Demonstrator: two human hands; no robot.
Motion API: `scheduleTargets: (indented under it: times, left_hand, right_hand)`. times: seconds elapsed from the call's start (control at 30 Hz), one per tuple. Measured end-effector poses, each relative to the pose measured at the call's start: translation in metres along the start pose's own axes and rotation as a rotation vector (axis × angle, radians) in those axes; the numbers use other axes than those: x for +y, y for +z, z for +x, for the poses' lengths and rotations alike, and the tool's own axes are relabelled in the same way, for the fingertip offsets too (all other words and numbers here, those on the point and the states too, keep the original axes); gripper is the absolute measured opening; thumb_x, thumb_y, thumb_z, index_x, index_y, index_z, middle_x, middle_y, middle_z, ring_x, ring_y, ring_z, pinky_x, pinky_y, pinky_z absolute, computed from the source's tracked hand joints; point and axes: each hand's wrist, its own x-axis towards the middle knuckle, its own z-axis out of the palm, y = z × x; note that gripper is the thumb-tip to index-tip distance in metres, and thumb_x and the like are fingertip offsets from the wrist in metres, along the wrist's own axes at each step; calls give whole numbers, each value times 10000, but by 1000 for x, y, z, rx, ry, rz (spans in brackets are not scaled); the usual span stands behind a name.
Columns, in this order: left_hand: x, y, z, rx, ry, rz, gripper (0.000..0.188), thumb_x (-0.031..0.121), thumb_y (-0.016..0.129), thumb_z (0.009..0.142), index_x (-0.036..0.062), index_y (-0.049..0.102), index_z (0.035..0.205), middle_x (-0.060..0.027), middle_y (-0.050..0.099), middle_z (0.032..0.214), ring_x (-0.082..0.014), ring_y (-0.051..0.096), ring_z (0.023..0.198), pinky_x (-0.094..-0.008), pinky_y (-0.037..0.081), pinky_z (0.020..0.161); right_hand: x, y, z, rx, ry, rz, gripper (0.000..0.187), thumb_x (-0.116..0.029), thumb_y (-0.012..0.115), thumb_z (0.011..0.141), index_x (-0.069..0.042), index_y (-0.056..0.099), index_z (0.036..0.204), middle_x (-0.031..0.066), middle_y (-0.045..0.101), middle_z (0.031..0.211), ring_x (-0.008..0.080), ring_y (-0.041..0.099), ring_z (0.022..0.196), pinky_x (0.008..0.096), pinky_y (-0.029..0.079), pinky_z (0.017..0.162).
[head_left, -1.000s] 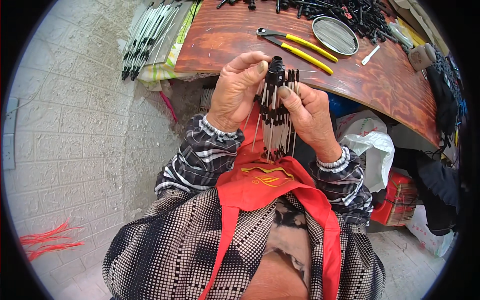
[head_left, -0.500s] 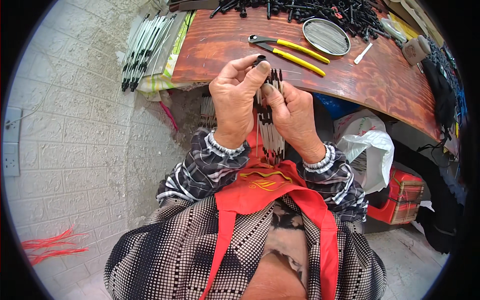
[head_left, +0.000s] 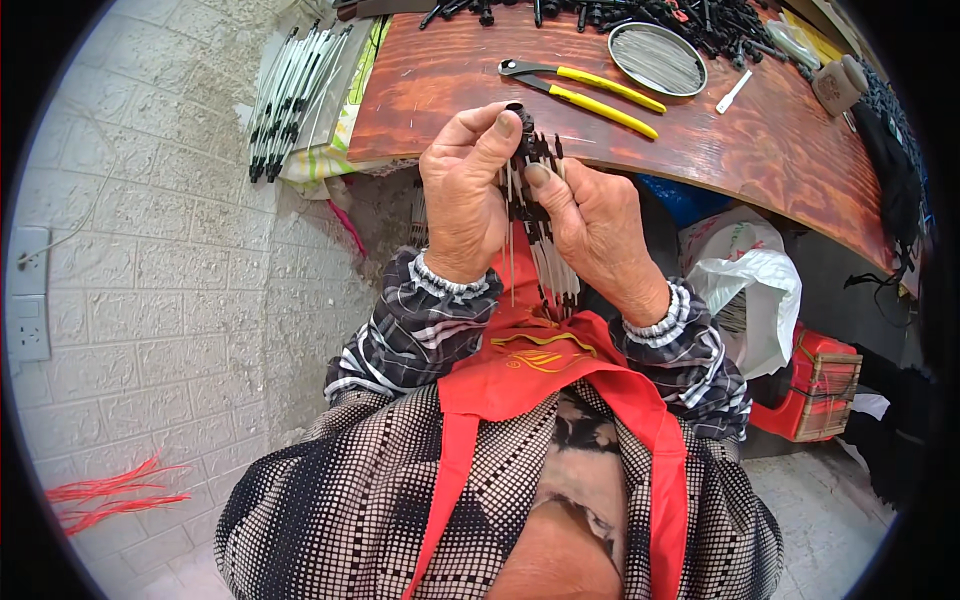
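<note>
In front of my chest, above the red apron (head_left: 500,395), both hands are closed and close together. My left hand (head_left: 465,190) pinches a small black ring-shaped fitting (head_left: 515,107) between thumb and forefinger. Gripped beside it by my right hand (head_left: 600,220) is a bundle of slim white rods with black joints (head_left: 550,265), resembling umbrella ribs. The bundle hangs down toward the apron, its black upper ends poking out above my right thumb. Some upper ends meet the fitting, but my fingers hide how they are joined.
Yellow-handled pliers (head_left: 590,95), a round dish of thin wires (head_left: 657,62), a small white stick (head_left: 734,92) and a brown jar (head_left: 838,87) lie on the wooden table (head_left: 440,100). Black fittings (head_left: 700,25) are piled behind. More ribs (head_left: 293,100) lie at left; a white bag (head_left: 760,275) is at right.
The black fitting has tipped and now sits closer against the rods' upper ends. My right hand has shifted slightly right, and the bundle's lower ends have swung a little to the right.
</note>
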Motion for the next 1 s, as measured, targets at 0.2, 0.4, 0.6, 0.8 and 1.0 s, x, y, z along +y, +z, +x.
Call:
scheduleTargets:
  times: [0.2, 0.4, 0.6, 0.8, 1.0]
  left_hand:
    - [2, -8, 0, -64, -31, -42, 210, 182, 616, 938, -4, 616, 1035, -108, 669, 889, -184, 641, 827, -298, 519, 776]
    - [2, -12, 1, -111, -56, -88, 222, 179, 620, 935, -11, 623, 1049, -99, 675, 917, -174, 642, 849, -296, 514, 797]
    - [4, -8, -4, -34, -2, -44, 237, 187, 621, 936, -19, 624, 1055, -76, 676, 941, -149, 639, 856, -286, 509, 808]
    - [9, -11, -4, -111, -69, -83, 250, 186, 622, 937, -23, 627, 1072, -64, 675, 955, -137, 638, 860, -266, 503, 809]
    - [9, -11, 3, -77, -144, -121, 224, 179, 661, 914, -5, 641, 1041, -42, 678, 908, -105, 639, 791, -239, 514, 728]
  right_hand:
    - [6, -2, 3, -53, -37, 74, 261, -222, 532, 970, -6, 612, 847, 134, 584, 607, 309, 568, 522, 373, 430, 492]
    - [-2, 1, 0, -32, -41, 1, 264, -238, 501, 967, -33, 613, 844, 160, 594, 616, 365, 603, 568, 435, 462, 507]
    - [-7, 5, 0, -7, 21, -144, 254, -235, 506, 963, -29, 625, 873, 165, 595, 614, 363, 613, 577, 433, 471, 507]
    - [2, 2, 3, -76, -71, -16, 269, -243, 499, 971, -24, 600, 852, 170, 590, 612, 375, 610, 579, 441, 471, 505]
    - [0, 5, 3, -57, -35, -30, 256, -239, 486, 978, -28, 582, 867, 171, 590, 617, 383, 607, 587, 446, 468, 511]
